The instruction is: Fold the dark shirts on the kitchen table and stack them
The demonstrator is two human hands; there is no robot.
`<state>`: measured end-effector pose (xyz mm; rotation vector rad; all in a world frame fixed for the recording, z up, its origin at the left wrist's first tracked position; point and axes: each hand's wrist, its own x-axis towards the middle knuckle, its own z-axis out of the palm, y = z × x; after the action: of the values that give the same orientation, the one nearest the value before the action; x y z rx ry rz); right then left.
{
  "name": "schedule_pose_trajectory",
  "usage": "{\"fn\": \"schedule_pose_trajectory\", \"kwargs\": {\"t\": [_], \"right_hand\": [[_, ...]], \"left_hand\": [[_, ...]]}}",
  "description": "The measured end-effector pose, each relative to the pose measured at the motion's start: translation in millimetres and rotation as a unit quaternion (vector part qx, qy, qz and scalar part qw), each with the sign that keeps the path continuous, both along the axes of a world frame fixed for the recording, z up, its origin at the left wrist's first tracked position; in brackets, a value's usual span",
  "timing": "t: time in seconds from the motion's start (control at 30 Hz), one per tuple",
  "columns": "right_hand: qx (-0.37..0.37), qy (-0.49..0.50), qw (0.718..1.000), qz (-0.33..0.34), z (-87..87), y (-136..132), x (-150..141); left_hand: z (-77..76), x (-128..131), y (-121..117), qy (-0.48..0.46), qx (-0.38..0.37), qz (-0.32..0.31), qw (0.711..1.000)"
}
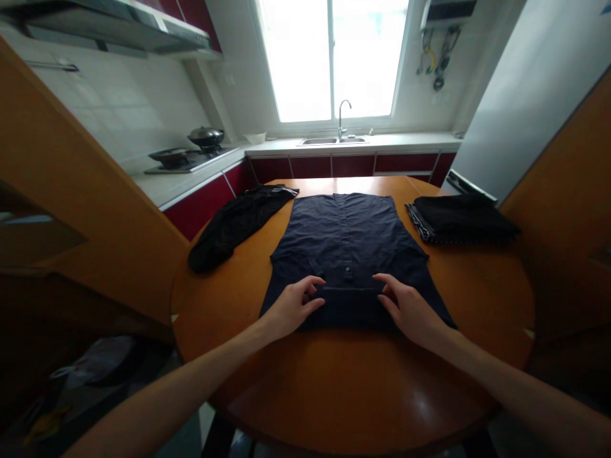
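Observation:
A dark navy shirt lies spread flat on the round wooden table. Down its middle runs a vertical crease or seam, with a small button on a tab near the close end. A straight fold line crosses the cloth between my hands. My left hand is at the left of this line, thumb and fingers apart with nothing seen between them. On the right side, my right hand mirrors it, its thumb and forefinger spread just over the fabric. Whether the fingertips touch the cloth is hard to tell.
A crumpled black garment rests at the table's left. Folded dark clothes are stacked at the right. Beyond are a counter with a sink, a stove with a pan, and a fridge.

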<state>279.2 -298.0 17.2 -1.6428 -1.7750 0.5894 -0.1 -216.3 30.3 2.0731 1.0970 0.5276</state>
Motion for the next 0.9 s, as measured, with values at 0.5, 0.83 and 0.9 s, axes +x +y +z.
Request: {"fn": "schedule_pose_trajectory", "kwargs": {"t": [0.5, 0.83, 0.9], "right_hand": [[-0.133, 0.077, 0.978, 0.143, 11.6, -35.0, 12.5], [-0.031, -0.085, 0.996, 0.017, -9.8, -24.9, -0.5], [0.026, -0.135, 0.99, 0.004, -11.5, -27.4, -2.9]], "left_hand": [[10.9, -16.0, -29.2, 0.061, -0.068, -0.096, 0.991], [-4.2, -3.0, -22.1, 0.149, 0.086, -0.023, 0.985], [-2.7, -2.7, -23.5, 0.156, 0.167, -0.035, 0.973]]}}
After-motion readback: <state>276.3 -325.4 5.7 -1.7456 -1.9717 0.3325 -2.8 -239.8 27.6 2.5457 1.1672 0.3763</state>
